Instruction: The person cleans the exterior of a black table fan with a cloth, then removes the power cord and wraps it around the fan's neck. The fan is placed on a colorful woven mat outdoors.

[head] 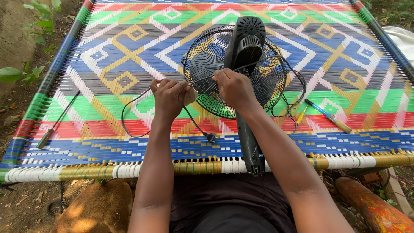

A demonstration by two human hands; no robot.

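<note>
A black electric fan (244,47) lies face down on a woven cot (129,51), its wire guard (202,64) against the weave and its stand pointing toward me. My left hand (170,96) is closed on a small pale object beside the guard's left rim. My right hand (234,87) grips the fan's neck just below the motor housing, fingers curled around it. The fan's black power cord (129,110) loops across the cot to the left and ends in a plug (211,137) near the front edge.
A long screwdriver with a wooden handle (54,125) lies at the cot's left. A blue-shafted tool with a wooden handle (330,116) and a small yellow screwdriver (301,115) lie at the right. Bare earth and plants surround the cot; an orange pipe (371,207) lies lower right.
</note>
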